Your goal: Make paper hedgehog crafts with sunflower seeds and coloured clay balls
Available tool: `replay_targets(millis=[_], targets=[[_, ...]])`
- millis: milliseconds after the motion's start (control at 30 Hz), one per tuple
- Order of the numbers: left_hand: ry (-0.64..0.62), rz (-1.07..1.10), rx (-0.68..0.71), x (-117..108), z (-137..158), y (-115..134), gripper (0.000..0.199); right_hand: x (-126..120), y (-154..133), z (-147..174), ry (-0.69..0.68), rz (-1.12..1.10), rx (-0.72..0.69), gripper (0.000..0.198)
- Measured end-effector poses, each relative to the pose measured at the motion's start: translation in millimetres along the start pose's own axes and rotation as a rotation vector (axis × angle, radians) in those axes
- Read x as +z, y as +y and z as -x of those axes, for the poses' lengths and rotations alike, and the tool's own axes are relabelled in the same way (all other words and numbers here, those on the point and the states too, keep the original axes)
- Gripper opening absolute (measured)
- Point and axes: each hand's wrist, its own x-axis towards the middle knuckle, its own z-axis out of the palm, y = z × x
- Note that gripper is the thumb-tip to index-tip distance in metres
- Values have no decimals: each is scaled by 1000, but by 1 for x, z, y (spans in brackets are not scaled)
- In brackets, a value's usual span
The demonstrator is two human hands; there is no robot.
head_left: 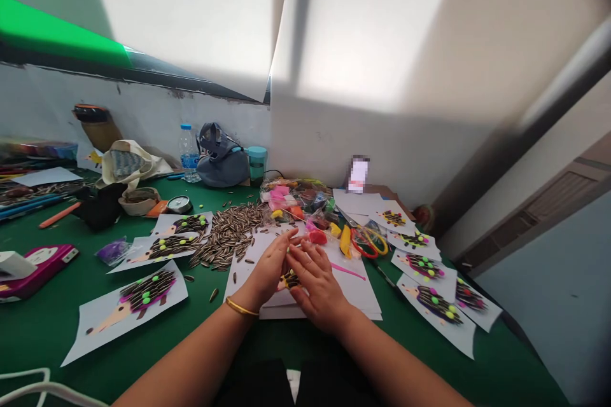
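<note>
My left hand (273, 265) and my right hand (317, 280) meet above a stack of white paper (344, 311), palms facing each other. Fingers on both hands are stretched out, with the right hand's fingertips lying over the left's. Whatever may be between the palms is mostly hidden; a tiny yellow-green spot shows there. Beneath them, a hedgehog picture (289, 280) with dark seeds and a yellow edge is partly covered. A pink strip of clay (348, 271) lies on the paper right of my hands. Striped sunflower seeds (236, 229) are heaped to the left.
Bags of coloured clay (296, 197) lie behind the paper, beside scissors (366, 241). Finished-looking hedgehog cards (153, 292) lie at left, and more cards (436, 305) at right. A water bottle (189, 156), a grey-blue bag (222, 162) and a phone (358, 175) stand along the wall.
</note>
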Motion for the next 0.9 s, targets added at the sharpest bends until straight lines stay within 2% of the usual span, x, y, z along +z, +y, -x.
replay_targets(millis=[100,167,300,400,500,600,733,900], targets=[[-80,234,-98,7,3,3,48,0,-2,-4,10,96,4,71],[-69,323,-162,10,3,6,45,-3,-2,-6,41,143,50,71],[-27,460,-223,10,1,9,57,-7,-4,-5,11,158,-31,63],[-123,497,-266,11,1,4,63,-4,-4,-5,-10,163,-36,74],[-213,401,-269,13,1,0,56,-2,3,-4,-6,182,60,76],[-211,183,-204,12,0,1,43,-3,10,0,3,160,118,70],[-32,-145,-153,5,-4,4,37,-5,15,6,29,87,128,55],[139,-387,33,-8,-11,2,32,-7,26,6,136,-22,220,48]])
